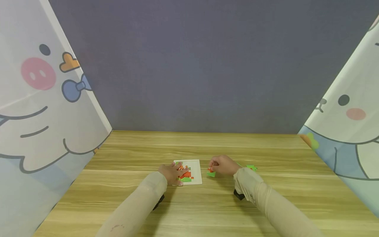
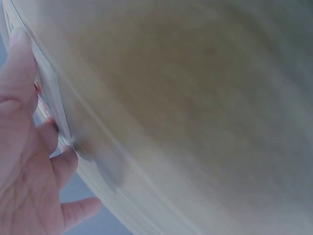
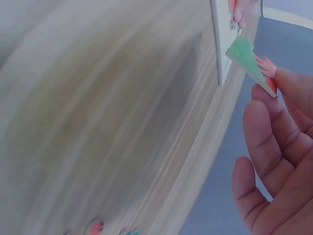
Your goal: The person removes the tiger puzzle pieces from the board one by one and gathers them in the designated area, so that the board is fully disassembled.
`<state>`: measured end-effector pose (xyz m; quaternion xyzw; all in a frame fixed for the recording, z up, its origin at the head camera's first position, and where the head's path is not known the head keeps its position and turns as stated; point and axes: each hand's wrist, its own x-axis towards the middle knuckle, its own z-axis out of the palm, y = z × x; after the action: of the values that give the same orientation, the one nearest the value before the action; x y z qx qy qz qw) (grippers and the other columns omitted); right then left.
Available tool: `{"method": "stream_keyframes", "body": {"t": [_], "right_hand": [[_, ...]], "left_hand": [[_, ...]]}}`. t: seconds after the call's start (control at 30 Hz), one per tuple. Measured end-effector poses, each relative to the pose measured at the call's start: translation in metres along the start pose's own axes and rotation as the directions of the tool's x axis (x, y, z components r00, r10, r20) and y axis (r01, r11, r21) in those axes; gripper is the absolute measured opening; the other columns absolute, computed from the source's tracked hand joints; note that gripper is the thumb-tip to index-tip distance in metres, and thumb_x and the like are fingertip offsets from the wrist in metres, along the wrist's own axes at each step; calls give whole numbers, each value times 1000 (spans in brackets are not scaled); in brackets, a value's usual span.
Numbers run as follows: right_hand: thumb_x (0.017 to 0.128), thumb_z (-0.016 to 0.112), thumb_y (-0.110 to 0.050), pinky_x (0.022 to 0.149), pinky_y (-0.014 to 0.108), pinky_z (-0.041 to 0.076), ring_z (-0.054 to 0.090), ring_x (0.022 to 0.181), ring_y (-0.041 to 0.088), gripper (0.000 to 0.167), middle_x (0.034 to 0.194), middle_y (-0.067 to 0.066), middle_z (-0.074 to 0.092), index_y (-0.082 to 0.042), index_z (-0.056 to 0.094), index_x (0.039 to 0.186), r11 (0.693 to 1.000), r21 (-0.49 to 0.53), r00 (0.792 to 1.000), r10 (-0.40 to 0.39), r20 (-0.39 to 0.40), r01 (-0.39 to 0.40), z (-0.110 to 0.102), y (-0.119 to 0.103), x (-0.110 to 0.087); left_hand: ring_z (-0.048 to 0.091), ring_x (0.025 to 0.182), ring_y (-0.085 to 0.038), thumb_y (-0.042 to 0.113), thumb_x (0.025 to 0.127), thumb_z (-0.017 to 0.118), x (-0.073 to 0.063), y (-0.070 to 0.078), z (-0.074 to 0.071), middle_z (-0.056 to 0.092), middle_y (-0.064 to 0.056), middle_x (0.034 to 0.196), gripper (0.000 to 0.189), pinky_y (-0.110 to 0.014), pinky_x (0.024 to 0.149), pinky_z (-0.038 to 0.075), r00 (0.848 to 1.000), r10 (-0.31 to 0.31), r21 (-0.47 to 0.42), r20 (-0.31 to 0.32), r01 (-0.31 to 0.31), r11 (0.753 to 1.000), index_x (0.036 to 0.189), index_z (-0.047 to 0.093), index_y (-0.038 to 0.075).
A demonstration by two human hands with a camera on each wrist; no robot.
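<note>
A white puzzle tray (image 1: pixel 196 179) lies on the wooden table, its left part filled with joined orange and green puzzle pieces (image 1: pixel 186 175). My left hand (image 1: pixel 171 173) rests on the tray's left side with fingers spread over those pieces; the left wrist view shows its fingertips at the tray's edge. Just right of the tray, my right hand (image 1: pixel 224 165) pinches a green and orange puzzle piece (image 3: pixel 246 58) between thumb and index finger, tilted above the table. In the right wrist view the other fingers are loosely bent.
Another green and orange puzzle piece (image 1: pixel 251 168) lies on the table (image 1: pixel 225 210) right of my right hand, with more green partly hidden behind that hand. A grey wall (image 1: pixel 204 82) rises behind the table, and cartoon-printed panels (image 1: pixel 35 131) stand at both sides.
</note>
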<state>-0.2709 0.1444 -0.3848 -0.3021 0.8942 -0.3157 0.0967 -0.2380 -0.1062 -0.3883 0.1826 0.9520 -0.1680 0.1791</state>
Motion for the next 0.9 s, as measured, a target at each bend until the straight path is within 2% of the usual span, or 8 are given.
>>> {"method": "stream_keyframes", "body": {"t": [0.13, 0.33, 0.53, 0.73, 0.9], "right_hand": [[91, 62, 1, 63, 25, 47, 50, 64, 5, 8, 79, 0, 68, -3, 68, 91, 999, -34, 1000, -10, -1, 10, -2, 3, -4], [92, 63, -1, 66, 29, 49, 53, 67, 6, 7, 80, -2, 68, -4, 68, 92, 997, -71, 1000, 8, 6, -8, -8, 8, -11], [93, 62, -1, 63, 29, 46, 50, 65, 8, 6, 80, -2, 66, -5, 67, 92, 996, -76, 999, 43, 2, -43, -14, 11, -19], [94, 62, 0, 66, 32, 48, 53, 67, 10, 9, 81, -2, 65, -7, 68, 93, 992, -76, 995, 97, -14, -98, -20, 16, -27], [94, 61, 1, 65, 31, 48, 53, 67, 10, 10, 80, -3, 64, -6, 68, 94, 991, -80, 994, 105, -22, -106, -26, 19, -34]], "left_hand": [[31, 147, -13, 59, 94, 50, 0, -2, 0, 24, 9, 164, 68, -41, 107, 44, 1000, 12, -45, 7, -12, 999, 156, 26, 44], [32, 147, -14, 59, 95, 50, -3, -2, -3, 26, 9, 163, 68, -43, 107, 43, 1000, 15, -43, 5, -15, 999, 156, 26, 44], [31, 147, -13, 59, 95, 50, -3, -3, -3, 26, 10, 163, 67, -43, 107, 43, 1000, 12, -47, 6, -12, 999, 156, 26, 44], [31, 146, -10, 61, 94, 48, -3, -1, -2, 24, 11, 164, 69, -35, 100, 49, 1000, 6, 2, 4, -6, 1000, 157, 23, 45], [30, 147, -12, 60, 95, 48, -3, -1, -4, 24, 10, 164, 69, -40, 105, 45, 1000, 10, -13, 12, -10, 1000, 157, 22, 44]]}}
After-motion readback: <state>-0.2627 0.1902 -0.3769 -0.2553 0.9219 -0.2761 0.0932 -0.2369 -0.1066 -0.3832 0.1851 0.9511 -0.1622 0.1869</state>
